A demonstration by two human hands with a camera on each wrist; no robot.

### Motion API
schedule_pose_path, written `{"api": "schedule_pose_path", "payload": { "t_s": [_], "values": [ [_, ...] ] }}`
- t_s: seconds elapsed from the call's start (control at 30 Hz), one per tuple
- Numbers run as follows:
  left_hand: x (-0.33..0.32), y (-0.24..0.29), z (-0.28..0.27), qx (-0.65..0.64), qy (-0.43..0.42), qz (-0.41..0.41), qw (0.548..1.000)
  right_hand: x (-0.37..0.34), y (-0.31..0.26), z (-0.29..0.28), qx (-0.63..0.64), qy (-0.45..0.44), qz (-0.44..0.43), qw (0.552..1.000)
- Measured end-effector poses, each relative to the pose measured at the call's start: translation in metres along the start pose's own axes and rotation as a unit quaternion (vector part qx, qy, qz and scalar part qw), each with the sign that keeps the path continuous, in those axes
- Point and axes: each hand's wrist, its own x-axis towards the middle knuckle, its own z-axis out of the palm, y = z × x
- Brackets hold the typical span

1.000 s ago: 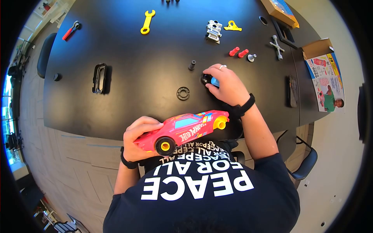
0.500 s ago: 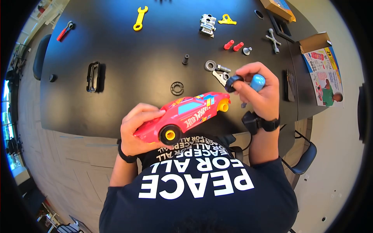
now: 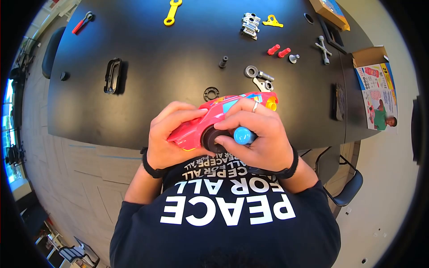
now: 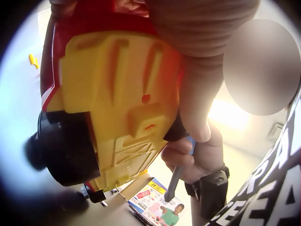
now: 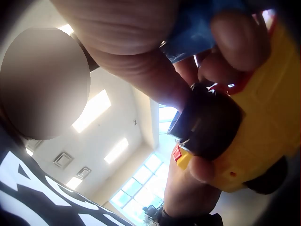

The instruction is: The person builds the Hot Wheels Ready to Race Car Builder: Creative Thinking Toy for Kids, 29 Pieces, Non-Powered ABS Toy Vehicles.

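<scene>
A red toy race car [image 3: 190, 134] is held above the table's near edge, its yellow underside [image 4: 127, 94] facing my left wrist view. My left hand [image 3: 167, 127] grips one end of the body, thumb beneath. My right hand [image 3: 263, 134] pinches a black round wheel piece [image 3: 216, 140] against the car's wheel on the near side, covering its yellow hub. A blue-handled screwdriver [image 3: 244, 136] stays tucked in the same hand, its grey shaft [image 4: 176, 181] pointing down and away. At the car's other end a yellow hub [image 3: 271, 105] is bare.
Beyond the car lie a black ring [image 3: 211, 94], a grey ring [image 3: 251, 71] and a silver bracket [image 3: 262, 85]. Farther back are red pegs [image 3: 283, 52], a silver engine block [image 3: 250, 25] and a yellow wrench [image 3: 172, 12]. A printed box [image 3: 377, 96] stands at right.
My right hand has lifted the black wheel piece from the table, screwdriver in hand, and brought it left onto the car's wheel. The grey parts it covered are now visible.
</scene>
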Motion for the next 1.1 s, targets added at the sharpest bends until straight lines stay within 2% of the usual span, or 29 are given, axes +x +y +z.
{"api": "schedule_pose_path", "payload": {
  "t_s": [0.23,0.33,0.4,0.5,0.7,0.83,0.93,1.0,1.07,1.1],
  "values": [
    [0.002,0.002,0.003,0.014,0.002,0.004,1.000,-0.004,0.003,0.006,-0.030,0.031,-0.010,0.999],
    [0.003,0.003,0.004,0.019,0.012,0.010,1.000,-0.004,-0.002,0.001,-0.016,0.010,0.031,0.999],
    [0.003,0.003,0.005,0.023,0.015,0.012,1.000,-0.003,0.005,-0.003,-0.031,-0.013,-0.067,0.997],
    [0.004,0.004,0.007,0.026,0.014,0.016,0.999,-0.006,0.011,-0.003,-0.032,-0.024,-0.076,0.996],
    [0.002,0.006,0.011,0.018,0.024,-0.006,1.000,-0.012,0.006,0.001,-0.080,-0.018,-0.056,0.995],
    [-0.002,0.004,0.013,0.011,0.028,-0.028,0.999,-0.016,0.015,0.003,-0.069,-0.016,-0.070,0.995],
    [-0.006,-0.001,0.014,0.013,0.025,-0.035,0.999,-0.016,0.011,0.006,-0.091,0.002,-0.061,0.994],
    [-0.009,-0.004,0.013,0.020,0.018,-0.036,0.999,-0.014,0.009,0.005,-0.061,0.016,-0.042,0.997],
    [-0.011,-0.007,0.010,-0.005,0.013,-0.046,0.999,-0.014,0.006,-0.010,-0.064,0.034,-0.043,0.996],
    [-0.012,-0.009,0.008,-0.004,0.014,-0.043,0.999,-0.018,0.006,-0.022,-0.064,0.044,-0.013,0.997]
  ]
}}
